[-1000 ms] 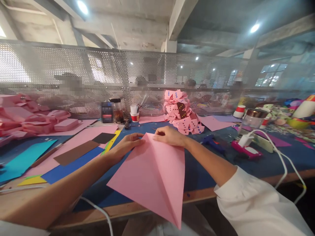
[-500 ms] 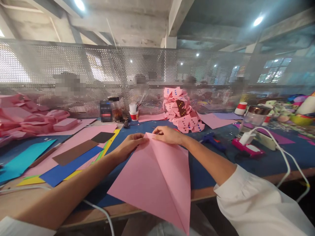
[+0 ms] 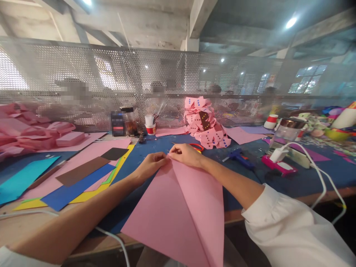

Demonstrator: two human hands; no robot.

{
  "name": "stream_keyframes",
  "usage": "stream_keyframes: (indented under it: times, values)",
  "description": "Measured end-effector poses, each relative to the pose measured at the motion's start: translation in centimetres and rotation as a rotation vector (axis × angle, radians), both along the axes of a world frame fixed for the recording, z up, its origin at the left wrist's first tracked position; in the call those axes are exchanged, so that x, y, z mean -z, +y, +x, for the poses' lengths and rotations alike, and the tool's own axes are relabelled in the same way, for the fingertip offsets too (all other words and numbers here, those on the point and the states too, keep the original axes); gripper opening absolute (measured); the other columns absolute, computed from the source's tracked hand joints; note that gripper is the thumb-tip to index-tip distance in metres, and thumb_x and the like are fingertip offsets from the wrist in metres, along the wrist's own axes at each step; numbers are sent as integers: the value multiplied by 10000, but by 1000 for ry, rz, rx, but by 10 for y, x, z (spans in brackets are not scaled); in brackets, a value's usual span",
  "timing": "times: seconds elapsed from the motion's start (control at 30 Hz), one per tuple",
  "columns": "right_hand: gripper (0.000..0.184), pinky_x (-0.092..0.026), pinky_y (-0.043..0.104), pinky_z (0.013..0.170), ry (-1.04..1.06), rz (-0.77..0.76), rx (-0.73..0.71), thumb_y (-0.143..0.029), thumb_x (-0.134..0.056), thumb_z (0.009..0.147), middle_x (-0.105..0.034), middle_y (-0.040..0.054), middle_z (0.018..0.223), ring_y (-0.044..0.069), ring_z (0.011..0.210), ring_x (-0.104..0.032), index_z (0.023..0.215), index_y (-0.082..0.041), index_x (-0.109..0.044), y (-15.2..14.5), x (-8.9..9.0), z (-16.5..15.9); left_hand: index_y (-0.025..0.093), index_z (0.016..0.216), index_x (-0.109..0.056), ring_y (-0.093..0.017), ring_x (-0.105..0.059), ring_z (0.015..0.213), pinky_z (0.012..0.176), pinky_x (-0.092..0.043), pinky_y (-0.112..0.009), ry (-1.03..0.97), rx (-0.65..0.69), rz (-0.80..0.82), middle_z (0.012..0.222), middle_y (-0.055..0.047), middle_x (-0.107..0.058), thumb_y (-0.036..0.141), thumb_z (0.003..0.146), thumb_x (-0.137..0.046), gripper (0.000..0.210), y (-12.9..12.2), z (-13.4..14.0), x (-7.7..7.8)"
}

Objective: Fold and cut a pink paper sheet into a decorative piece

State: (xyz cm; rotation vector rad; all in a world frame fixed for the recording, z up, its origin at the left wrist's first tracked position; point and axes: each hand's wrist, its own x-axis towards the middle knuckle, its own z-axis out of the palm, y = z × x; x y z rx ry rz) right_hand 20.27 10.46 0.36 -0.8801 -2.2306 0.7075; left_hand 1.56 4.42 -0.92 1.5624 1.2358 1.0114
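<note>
A large sheet of pink paper (image 3: 178,211) hangs from both my hands over the table's front edge, a crease or fold running diagonally down it. My left hand (image 3: 151,166) pinches its top edge with thumb and fingers. Right beside it, my right hand (image 3: 187,155) grips the same edge, fingertips almost touching the left ones. The exact hold of the fingertips is partly hidden. Just behind my right hand lie scissors with red and yellow handles (image 3: 198,147), partly covered. A blue glue gun (image 3: 241,158) rests to the right.
Coloured paper strips, including a brown strip (image 3: 83,171) and a blue strip (image 3: 79,187), lie left. Folded pink paper pieces (image 3: 36,128) pile behind them. A dotted pink paper stack (image 3: 204,122) stands at the back. Right are a jar (image 3: 286,135), a pink power strip (image 3: 279,165) and white cables (image 3: 319,174).
The pink sheet's right part has swung outward to the right, opening wider. My hands have drawn closer together at the top edge. More of the scissors and glue gun shows.
</note>
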Motion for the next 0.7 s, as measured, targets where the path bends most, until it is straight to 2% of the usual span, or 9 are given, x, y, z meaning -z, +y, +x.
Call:
stream_keyframes:
  times: [0.27, 0.7]
  values:
    - [75, -445, 246, 723, 20, 102, 19, -211, -645, 847, -722, 11, 806, 135, 761, -638, 824, -176, -707, -3, 3, -3, 157, 785, -654, -141, -520, 698, 658, -383, -258, 120, -34, 164, 726, 14, -601, 477, 789, -638, 320, 5, -3, 5]
    - [50, -455, 236, 711, 3, 129, 20, -166, -634, 802, -720, 2, 797, 129, 752, -652, 824, -180, -677, -6, 5, -3, 179, 865, -690, -172, -584, 728, 676, -420, -277, 305, -72, 286, 792, -5, -682, 392, 852, -570, 244, 3, -7, 10]
